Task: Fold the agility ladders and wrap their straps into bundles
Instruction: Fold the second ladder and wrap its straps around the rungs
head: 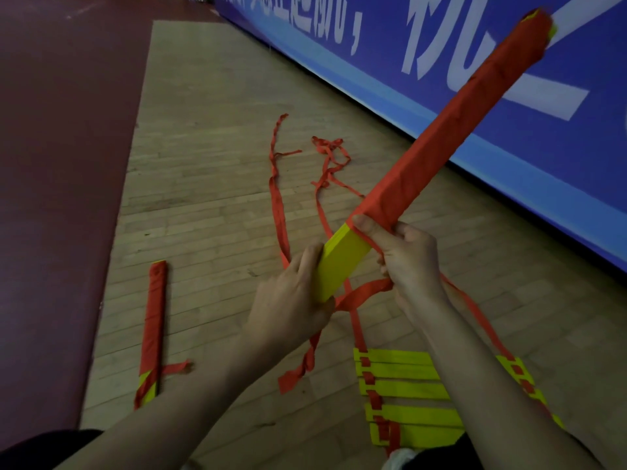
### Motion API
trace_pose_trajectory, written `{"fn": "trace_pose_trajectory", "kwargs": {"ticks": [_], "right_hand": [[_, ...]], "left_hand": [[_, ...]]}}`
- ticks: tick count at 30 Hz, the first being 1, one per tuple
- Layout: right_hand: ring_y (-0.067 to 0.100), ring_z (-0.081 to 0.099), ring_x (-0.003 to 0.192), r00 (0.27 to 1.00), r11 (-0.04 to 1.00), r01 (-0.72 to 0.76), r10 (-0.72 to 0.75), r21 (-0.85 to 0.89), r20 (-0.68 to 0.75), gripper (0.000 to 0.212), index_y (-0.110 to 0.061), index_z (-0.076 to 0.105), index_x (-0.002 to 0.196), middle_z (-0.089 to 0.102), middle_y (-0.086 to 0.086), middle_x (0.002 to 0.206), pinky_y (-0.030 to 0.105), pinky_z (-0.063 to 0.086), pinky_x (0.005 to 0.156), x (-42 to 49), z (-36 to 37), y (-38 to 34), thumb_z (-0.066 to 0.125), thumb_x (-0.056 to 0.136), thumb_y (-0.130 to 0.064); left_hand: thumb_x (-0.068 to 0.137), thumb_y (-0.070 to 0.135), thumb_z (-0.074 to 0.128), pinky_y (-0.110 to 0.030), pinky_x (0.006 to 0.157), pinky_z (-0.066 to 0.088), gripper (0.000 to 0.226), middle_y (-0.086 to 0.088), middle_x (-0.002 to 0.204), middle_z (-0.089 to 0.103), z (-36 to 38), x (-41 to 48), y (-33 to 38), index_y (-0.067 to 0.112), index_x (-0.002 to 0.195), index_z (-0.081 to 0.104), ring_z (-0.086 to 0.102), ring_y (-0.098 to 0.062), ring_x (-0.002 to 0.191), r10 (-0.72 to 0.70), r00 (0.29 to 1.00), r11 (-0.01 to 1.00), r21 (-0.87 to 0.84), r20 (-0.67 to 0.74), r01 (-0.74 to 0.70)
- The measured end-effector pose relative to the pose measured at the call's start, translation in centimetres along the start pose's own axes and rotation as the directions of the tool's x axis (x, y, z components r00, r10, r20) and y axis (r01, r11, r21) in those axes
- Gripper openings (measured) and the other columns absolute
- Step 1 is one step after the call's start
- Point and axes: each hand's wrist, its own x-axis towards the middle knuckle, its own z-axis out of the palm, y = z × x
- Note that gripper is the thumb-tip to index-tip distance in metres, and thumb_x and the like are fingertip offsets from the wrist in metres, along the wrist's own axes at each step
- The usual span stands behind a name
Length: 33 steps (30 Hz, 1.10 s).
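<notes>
left hand: my left hand (291, 300) grasps the bare yellow end (342, 259) of the held bundle (451, 130). Its fingers curl over the left face. I can't see the thumb clearly.
right hand: my right hand (407, 256) grasps the same bundle just where the red wrap meets the yellow. The thumb lies flat across the top, pinning the red band, and the fingers curl underneath.
held bundle: a stack of yellow rungs, wound in red along most of its length. It is raised off the floor and tilted. The far end points up and right across the blue banner (373, 56), and the near end sits between my hands.
strap: a red strap (366, 290) leaves my right hand, crosses down-left below the yellow end to my left hand, then drops. Its flat end lies on the floor.
loose straps: more red lengths (276, 184) trail away ahead of me. One is fairly straight and the other is tangled at its far end.
second bundle: the second bundle (154, 327) lies flat on the floor to my left, well apart from my hands and near the mat edge. It is wrapped red with yellow showing at the near end, and a short strap tail sticks out to the right.
ladder rungs: yellow ladder rungs (403, 388) on red straps are bunched and overlapping at bottom right, partly hidden by my right forearm. They are not stacked yet.
surroundings: a pale wood floor (203, 130) with a maroon mat (61, 164) along the left. The banner with white characters runs along the right.
unclear: there is a small white thing (402, 457) at the bottom edge, and I can't tell what it is.
</notes>
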Motion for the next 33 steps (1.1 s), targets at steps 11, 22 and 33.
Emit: {"fn": "trace_pose_trajectory", "kwargs": {"ticks": [11,22,33], "right_hand": [[0.008,0.054,0.039,0.883,0.971,-0.221,0.238,-0.09,0.405,0.029,-0.008,0.067,0.082,0.059,-0.001,0.049,0.017,0.042,0.039,0.7,-1.8,-0.9,0.066,0.085,-0.037],[0.003,0.044,0.037,0.913,0.986,-0.168,0.155,0.001,0.377,0.034,-0.013,0.068,0.08,0.053,-0.007,0.049,0.016,0.035,0.034,0.0,-1.2,-1.1,0.078,0.055,-0.033],[-0.001,0.028,0.026,0.824,0.913,-0.291,0.086,0.287,0.56,0.028,-0.01,0.059,0.082,0.045,-0.009,0.042,0.01,0.017,0.028,-0.5,-0.8,-1.9,0.069,0.066,-0.031]], "left_hand": [[0.078,0.031,0.068,-0.037,0.082,0.045,0.077,-0.004,0.131,0.054,-0.4,0.2,-1.5,0.022,0.146,0.032,0.054,-0.028,0.112,-0.118,0.993,0.975,-0.189,0.015,0.119],[0.058,0.036,0.063,-0.022,0.057,0.046,0.067,0.005,0.087,0.061,-2.5,0.6,-0.6,0.039,0.124,0.051,0.057,-0.004,0.068,-0.225,0.957,0.781,-0.554,0.183,0.289],[0.051,0.017,0.067,-0.019,0.041,0.039,0.027,-0.003,0.058,0.052,-3.6,0.4,-0.5,0.01,0.076,0.061,0.049,-0.015,0.043,0.123,0.913,0.163,-0.915,0.39,0.369]]}}
